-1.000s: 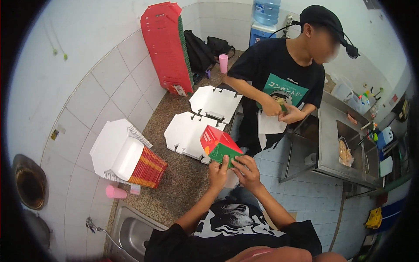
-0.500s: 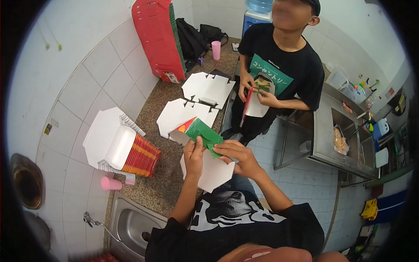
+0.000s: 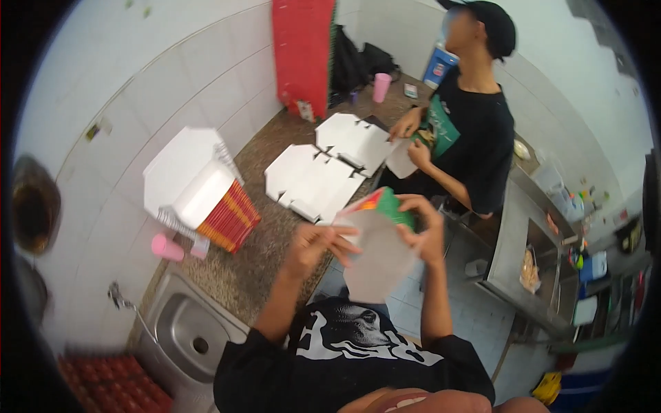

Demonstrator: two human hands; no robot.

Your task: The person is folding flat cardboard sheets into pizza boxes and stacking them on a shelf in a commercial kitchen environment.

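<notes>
In front of my chest is a partly folded paper box point(image 3: 375, 251), green and red outside, with a wide white flap hanging down. My right hand point(image 3: 427, 230) grips its green side from the right, fingers bent around the edge. At the left edge of the flap is my left hand point(image 3: 313, 251), its fingers stretched out and somewhat blurred; whether the fingertips touch the card I cannot tell. Beyond them, flat white box blanks point(image 3: 313, 180) with notched edges lie on the speckled counter point(image 3: 237, 275). A tall stack of nested red-and-yellow boxes point(image 3: 231, 217) with white lids stands to the left.
Across from me a person point(image 3: 475, 131) in a black shirt and cap handles another box. A red stack point(image 3: 301, 58) stands at the back wall beside black bags. Pink cups point(image 3: 167, 248), a near-left sink point(image 3: 189, 330) and a steel sink table point(image 3: 527, 261) at right surround the area.
The box has turned so its white flap faces me. My left hand has come off the green side and opened; my right has shifted up its right side. The view has swung right.
</notes>
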